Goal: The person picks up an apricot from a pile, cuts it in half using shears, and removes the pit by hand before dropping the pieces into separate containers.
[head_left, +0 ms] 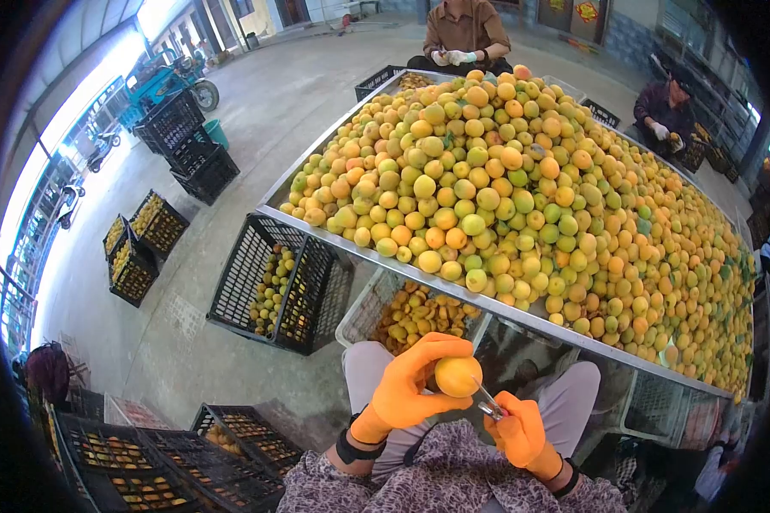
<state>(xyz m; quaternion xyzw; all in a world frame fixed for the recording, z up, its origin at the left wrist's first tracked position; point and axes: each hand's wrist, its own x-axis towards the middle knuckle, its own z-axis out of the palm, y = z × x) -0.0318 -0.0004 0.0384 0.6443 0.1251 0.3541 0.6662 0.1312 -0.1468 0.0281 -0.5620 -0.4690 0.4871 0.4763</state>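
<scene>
My left hand [414, 384], in an orange glove, is closed around a yellow-orange apricot [459, 376] above my lap. My right hand [520, 434], gloved the same way, grips a small knife [490, 405] with a shiny metal blade and a bit of red at its handle. The blade points up and left, its tip right at the lower right side of the apricot. Beyond my hands, a light crate [349, 327] holds cut apricot pieces [423, 318]. A metal-edged table [488, 305] is heaped with whole apricots [479, 201].
To the left stands a black crate [231, 286] partly filled with apricots. More black crates [158, 462] are at lower left, others [184, 145] stacked farther off. A person [466, 38] in brown sits behind the table, another person [667, 111] at right.
</scene>
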